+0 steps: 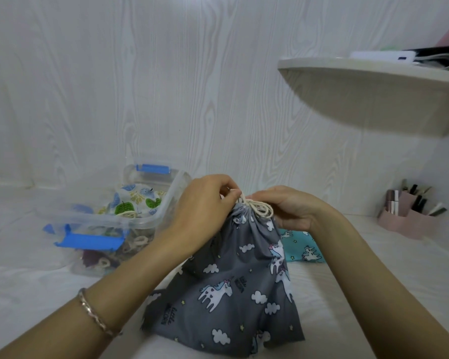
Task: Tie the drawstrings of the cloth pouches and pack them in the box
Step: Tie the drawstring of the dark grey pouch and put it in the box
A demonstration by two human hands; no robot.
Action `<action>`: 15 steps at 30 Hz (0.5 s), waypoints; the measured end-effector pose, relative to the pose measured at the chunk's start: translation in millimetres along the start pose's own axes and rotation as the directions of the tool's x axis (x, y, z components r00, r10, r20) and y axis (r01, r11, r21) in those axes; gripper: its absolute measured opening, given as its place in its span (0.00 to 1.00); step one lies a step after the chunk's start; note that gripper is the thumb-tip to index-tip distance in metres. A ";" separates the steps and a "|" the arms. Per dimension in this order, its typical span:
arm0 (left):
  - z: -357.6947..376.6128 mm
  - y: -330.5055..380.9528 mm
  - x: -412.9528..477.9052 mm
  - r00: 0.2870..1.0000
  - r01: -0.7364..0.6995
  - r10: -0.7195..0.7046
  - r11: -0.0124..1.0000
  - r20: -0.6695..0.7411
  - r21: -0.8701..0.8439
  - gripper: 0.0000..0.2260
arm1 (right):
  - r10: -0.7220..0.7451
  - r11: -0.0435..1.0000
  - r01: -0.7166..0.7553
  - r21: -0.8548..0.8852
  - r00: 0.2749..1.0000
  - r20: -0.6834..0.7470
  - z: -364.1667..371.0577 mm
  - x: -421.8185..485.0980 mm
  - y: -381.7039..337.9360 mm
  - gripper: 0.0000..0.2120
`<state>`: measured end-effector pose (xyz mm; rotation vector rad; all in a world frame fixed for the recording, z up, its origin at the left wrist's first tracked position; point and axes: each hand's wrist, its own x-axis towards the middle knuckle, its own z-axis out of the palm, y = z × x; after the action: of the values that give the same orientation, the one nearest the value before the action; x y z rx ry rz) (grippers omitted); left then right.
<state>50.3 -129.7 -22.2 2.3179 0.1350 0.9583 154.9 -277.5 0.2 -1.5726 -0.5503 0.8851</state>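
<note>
A grey cloth pouch point(233, 286) printed with unicorns and clouds stands on the white surface in front of me, its mouth gathered at the top. Its cream drawstring point(257, 209) forms loops at the neck. My left hand point(205, 206) pinches the cord at the left of the neck. My right hand point(290, 206) holds the cord loops from the right. A clear plastic box point(151, 218) with blue latches stands open to the left, holding a white leaf-print pouch point(135, 200) and other pouches below it.
A teal unicorn pouch point(303, 248) lies flat behind the grey one, to the right. A pink organiser point(410, 221) with pens and cosmetics stands at the far right. A white shelf point(373, 97) juts out overhead on the right. White wood-grain walls close off the back.
</note>
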 end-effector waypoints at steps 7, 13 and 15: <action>-4.4 -0.5 6.1 0.998 0.001 0.021 0.932 0.056 -0.362 0.08 | -0.057 0.995 0.055 -0.084 0.998 -0.025 2.2 1.6 -0.6 0.06; -2.1 -6.3 13.2 0.958 0.066 0.058 0.908 0.281 -0.413 0.10 | -0.114 0.991 0.114 -0.070 0.994 0.007 3.8 0.3 0.6 0.06; -1.7 -8.5 14.4 0.956 0.074 0.039 0.929 0.292 -0.363 0.09 | -0.122 0.989 0.121 -0.086 0.993 -0.003 3.5 -0.3 1.3 0.06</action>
<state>60.8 -117.5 -17.5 2.0689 -0.1391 0.5579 151.8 -275.9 -1.1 -1.6007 -0.6788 0.7716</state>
